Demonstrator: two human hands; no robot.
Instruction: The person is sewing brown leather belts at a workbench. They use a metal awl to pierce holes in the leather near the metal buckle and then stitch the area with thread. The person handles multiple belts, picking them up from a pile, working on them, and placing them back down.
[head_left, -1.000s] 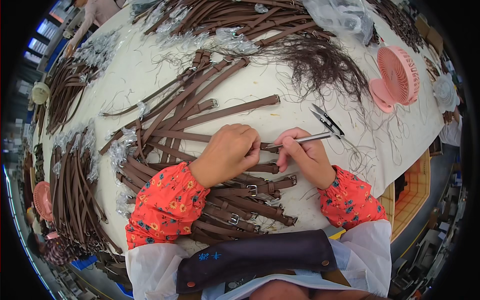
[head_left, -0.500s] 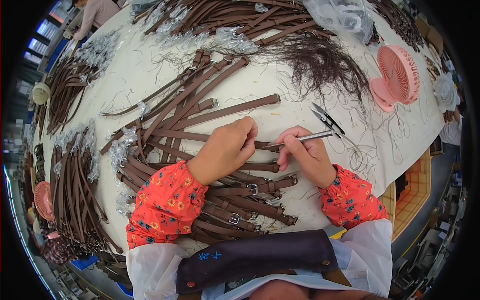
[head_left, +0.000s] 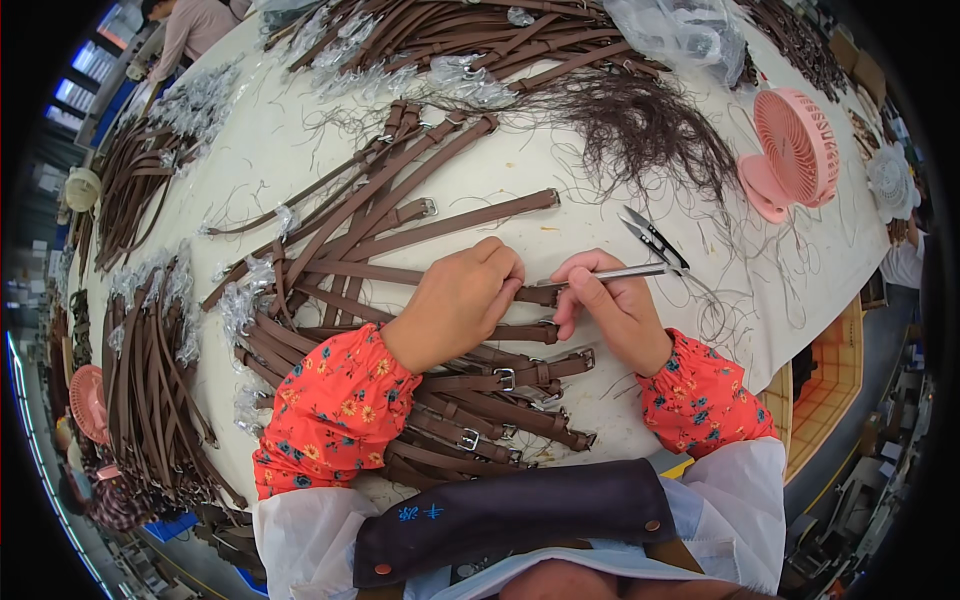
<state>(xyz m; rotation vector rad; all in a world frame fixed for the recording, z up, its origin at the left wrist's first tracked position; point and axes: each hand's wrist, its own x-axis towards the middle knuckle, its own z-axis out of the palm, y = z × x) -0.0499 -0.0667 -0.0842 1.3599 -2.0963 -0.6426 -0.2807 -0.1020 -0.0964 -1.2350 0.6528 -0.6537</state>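
My left hand (head_left: 456, 300) is closed, its thumb and fingertips pinched at a brown belt-like strap (head_left: 360, 270) that passes beneath it. That strap's buckle end (head_left: 543, 294) comes out between my two hands. Gripped between the thumb and fingers of my right hand (head_left: 615, 312) is a slim, pen-like metal tool (head_left: 632, 271), its tip pointing left toward my left fingertips. What the tip touches is too small to tell. Below my hands lie several more brown straps with silver buckles (head_left: 505, 379), partly covered by my left forearm.
Black thread snips (head_left: 655, 240) lie beyond my right hand, near a tangle of dark threads (head_left: 650, 130). A pink fan (head_left: 795, 150) stands at the right of the white table (head_left: 500, 175). Bundled straps (head_left: 150, 380) with clear plastic wrap lie at left, more at the back. Another person (head_left: 190, 40) is far left.
My left hand has shifted slightly to the right, closer to the tool's tip. My right hand and the tool stay almost where they were.
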